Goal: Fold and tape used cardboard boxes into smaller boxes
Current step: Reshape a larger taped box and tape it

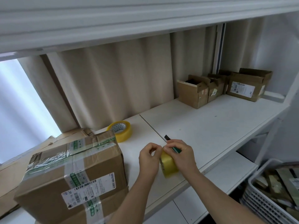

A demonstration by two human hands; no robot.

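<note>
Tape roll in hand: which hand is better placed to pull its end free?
Probably the left hand: its fingertips pinch at the tape roll's top edge, while the right hand also grips the utility knife.

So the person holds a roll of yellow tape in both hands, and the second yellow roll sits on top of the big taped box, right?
Not quite. The head view shows both hands on the tape roll, but the second roll sits on the white table, beside the big taped box, not on it.
</note>
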